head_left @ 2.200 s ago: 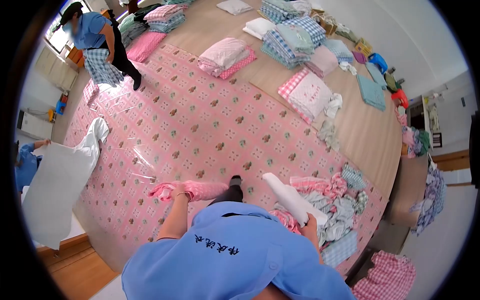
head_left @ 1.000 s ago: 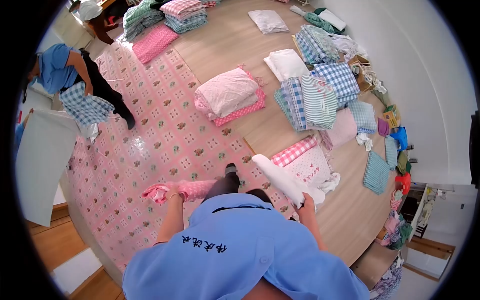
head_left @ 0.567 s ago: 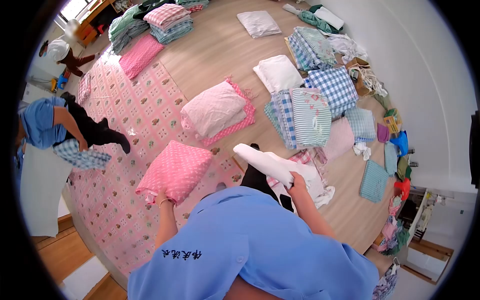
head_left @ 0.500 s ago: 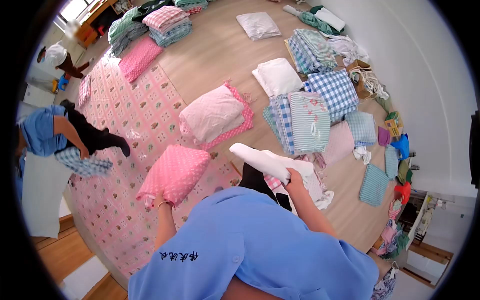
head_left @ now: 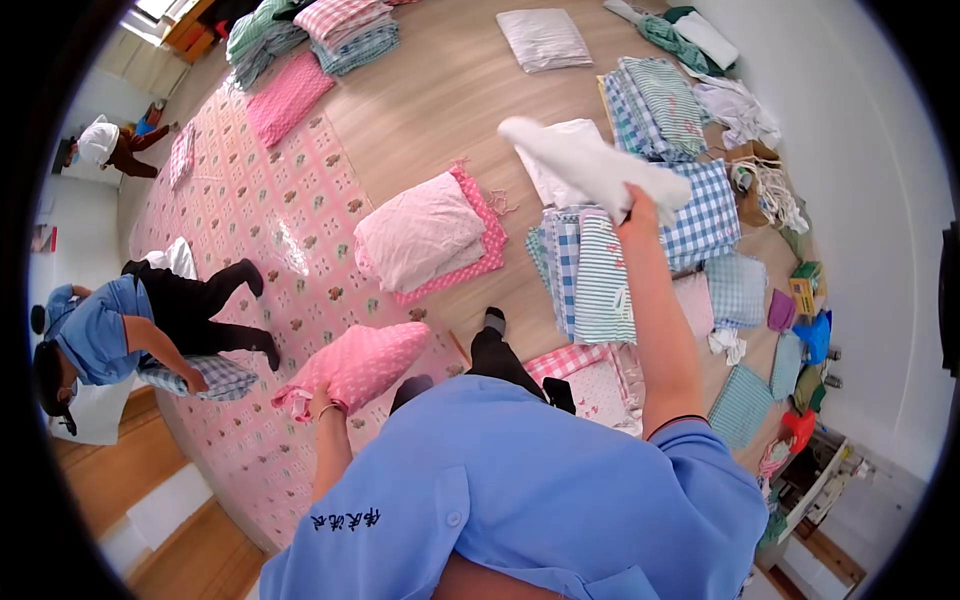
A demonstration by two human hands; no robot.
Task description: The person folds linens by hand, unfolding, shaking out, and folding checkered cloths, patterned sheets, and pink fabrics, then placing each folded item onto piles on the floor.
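Observation:
A folded pink cloth with a white pattern (head_left: pixel 370 362) hangs over the pink floor covering, its near end gripped by my left hand (head_left: pixel 322 400). My right arm is stretched forward, and my right hand (head_left: pixel 640 207) is closed on a folded white cloth (head_left: pixel 590 170). That white cloth is above another white folded cloth (head_left: pixel 560 188) and beside a blue checked one (head_left: pixel 703 215). Below my right hand lies a green-striped folded cloth (head_left: pixel 603 285) on a stack. A pale pink folded cloth (head_left: pixel 425 230) rests on a brighter pink one between my hands.
At the left a co-worker in a blue shirt (head_left: pixel 110 325) bends over, holding a checked cloth (head_left: pixel 205 378). Another person (head_left: pixel 100 142) is farther back. A pink checked cloth (head_left: pixel 572 362) lies near my feet. Stacks (head_left: pixel 355 45) stand at the back, a cardboard box (head_left: pixel 752 180) at the right.
My right hand has moved forward and up with the white cloth, over the stacks. The pink cloth in my left hand has sunk slightly. The blue-shirted co-worker has shifted and shows more fully.

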